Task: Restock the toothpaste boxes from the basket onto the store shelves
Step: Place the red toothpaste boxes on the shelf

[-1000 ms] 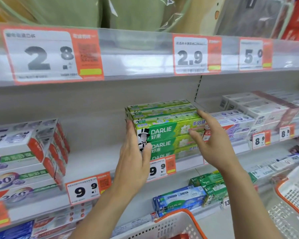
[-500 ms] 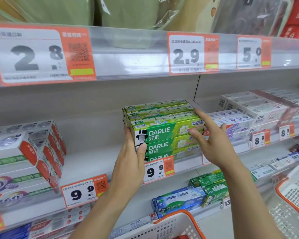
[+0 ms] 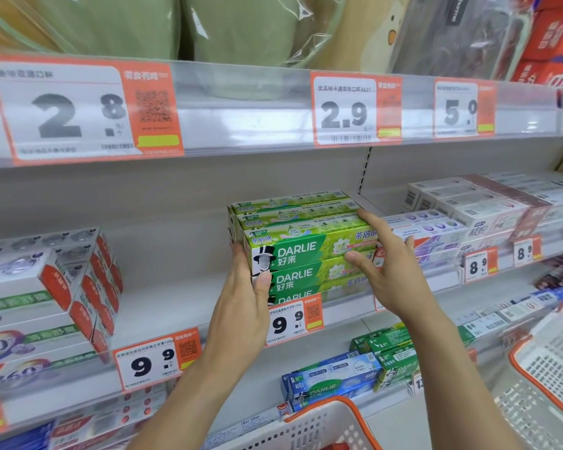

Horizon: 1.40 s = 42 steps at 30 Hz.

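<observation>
shelf [image 3: 182, 300] | green toothpaste boxes [image 3: 309, 254] stacked | white boxes [image 3: 39, 287] left

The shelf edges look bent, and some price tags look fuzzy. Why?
Head view: the wide-angle lens bows the upper shelf rail; the 2.8 price tag near the frame edge is smeared, while the green Darlie boxes mid-frame read sharply; lighting is even, with soft glare on the rail's plastic.

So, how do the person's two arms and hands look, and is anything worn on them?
Both forearms are bare up to the frame's lower edge: no sleeves show. The left hand and the right hand wear no gloves, and no ring, watch or bracelet is visible. The fingernails look short and unpainted.
</observation>
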Available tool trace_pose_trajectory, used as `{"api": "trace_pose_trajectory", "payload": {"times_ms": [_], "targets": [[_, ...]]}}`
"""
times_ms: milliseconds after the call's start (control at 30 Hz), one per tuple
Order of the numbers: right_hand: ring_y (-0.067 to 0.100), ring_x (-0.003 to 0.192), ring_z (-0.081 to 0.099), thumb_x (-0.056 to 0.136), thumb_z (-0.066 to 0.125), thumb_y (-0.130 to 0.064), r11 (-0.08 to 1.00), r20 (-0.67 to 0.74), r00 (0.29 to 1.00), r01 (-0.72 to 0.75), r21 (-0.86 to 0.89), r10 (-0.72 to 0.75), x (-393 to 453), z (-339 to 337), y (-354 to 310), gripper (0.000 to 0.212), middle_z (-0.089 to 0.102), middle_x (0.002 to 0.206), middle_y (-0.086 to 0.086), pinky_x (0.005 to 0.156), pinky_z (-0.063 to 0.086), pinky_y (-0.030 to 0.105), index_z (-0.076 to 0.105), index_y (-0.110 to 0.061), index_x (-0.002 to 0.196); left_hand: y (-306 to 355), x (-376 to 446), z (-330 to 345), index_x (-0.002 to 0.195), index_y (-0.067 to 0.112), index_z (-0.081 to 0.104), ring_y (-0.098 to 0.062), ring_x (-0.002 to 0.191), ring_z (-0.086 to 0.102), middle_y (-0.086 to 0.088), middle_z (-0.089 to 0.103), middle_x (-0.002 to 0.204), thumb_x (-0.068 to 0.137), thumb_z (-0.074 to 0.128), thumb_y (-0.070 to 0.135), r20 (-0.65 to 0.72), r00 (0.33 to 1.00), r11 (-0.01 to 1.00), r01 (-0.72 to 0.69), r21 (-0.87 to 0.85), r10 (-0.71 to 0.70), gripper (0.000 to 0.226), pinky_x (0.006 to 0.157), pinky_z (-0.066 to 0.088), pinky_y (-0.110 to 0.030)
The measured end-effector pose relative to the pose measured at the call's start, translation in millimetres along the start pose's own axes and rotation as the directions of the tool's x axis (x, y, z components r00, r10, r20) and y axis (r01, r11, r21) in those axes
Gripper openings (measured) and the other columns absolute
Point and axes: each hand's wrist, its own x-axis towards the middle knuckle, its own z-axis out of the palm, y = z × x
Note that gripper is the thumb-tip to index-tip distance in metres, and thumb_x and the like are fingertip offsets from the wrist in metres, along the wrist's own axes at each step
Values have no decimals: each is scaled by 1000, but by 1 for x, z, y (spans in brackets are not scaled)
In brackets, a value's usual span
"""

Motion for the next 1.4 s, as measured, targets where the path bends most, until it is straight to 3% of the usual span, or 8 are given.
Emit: {"api": "trace_pose_trajectory", "payload": {"times_ms": [200, 333, 500, 633, 833, 1000, 1233, 1400], "targets": [[14, 124, 44, 85, 77, -32, 997, -191, 979, 82, 17, -77, -10, -3, -8, 73, 49, 127, -6, 108, 33, 25, 40, -24, 147, 4, -9, -18, 150, 35, 16, 22, 127, 24, 27, 30, 145, 105, 44, 37, -83, 995, 998, -63, -2, 63, 54, 105, 23, -4], [18, 86, 58, 90, 69, -7, 970, -522, 831, 242, 31, -191, -44, 10, -38, 18, 62, 96, 6, 78, 47, 24, 63, -6, 107, 3, -37, -32, 127, 12, 53, -8, 107, 51, 4, 52, 121, 96, 55, 23, -386, 903, 981, -192, 31, 188, 33, 94, 38, -14], [9, 60, 60, 89, 66, -10, 969, 139, 989, -86, 233, 54, -140, 96, -24, 5, 65, 66, -4, 60, 48, 23, 65, -14, 85, -39, -110, -11, 93, 23, 59, -3, 76, 54, 17, 55, 80, 94, 60, 19, 67, 986, 983, -157, 97, 151, 4, 70, 43, -18], [17, 65, 58, 83, 61, -7, 980, 663, 726, -186, -66, 183, -215, 159, 33, 8, 65, 70, 3, 67, 50, 31, 67, -11, 80, -114, -175, 22, 96, 23, 55, -16, 77, 54, 7, 57, 88, 98, 51, 25, 561, 809, 930, -50, 365, -177, 5, 72, 48, -34], [21, 81, 61, 84, 66, -14, 778, 666, 427, -477, -409, 612, -336, 211, 98, 20, 60, 81, 0, 77, 52, 31, 53, -20, 71, -211, -271, 51, 112, 16, 52, -21, 102, 57, -6, 53, 117, 97, 54, 19, 543, 568, 779, 353, 518, -619, 15, 87, 50, -41], [27, 110, 58, 77, 78, -33, 638, 635, 254, -586, -499, 730, -408, 250, 121, 56, 50, 122, 9, 93, 49, 35, 49, -15, 122, -238, -295, 61, 138, 20, 45, -20, 115, 57, 0, 50, 135, 95, 62, 25, 449, 644, 765, 367, 529, -619, 47, 93, 50, -33], [26, 111, 55, 78, 79, -24, 599, 582, 259, -607, -522, 771, -432, 276, 126, 61, 52, 124, 11, 93, 52, 34, 43, -10, 125, -269, -276, 61, 137, 13, 43, -24, 116, 55, -6, 48, 132, 76, 85, 30, 193, 757, 718, 458, 523, -624, 76, 94, 52, -42], [21, 72, 72, 63, 85, -19, 488, 679, -125, -603, -631, 724, -381, 271, 107, 54, 72, 96, 10, 63, 63, 33, 62, -5, 110, -275, -263, 64, 121, 20, 61, -19, 105, 63, 2, 64, 114, 80, 82, 33, 332, 706, 771, 498, 396, -626, 48, 91, 53, -40]]}}
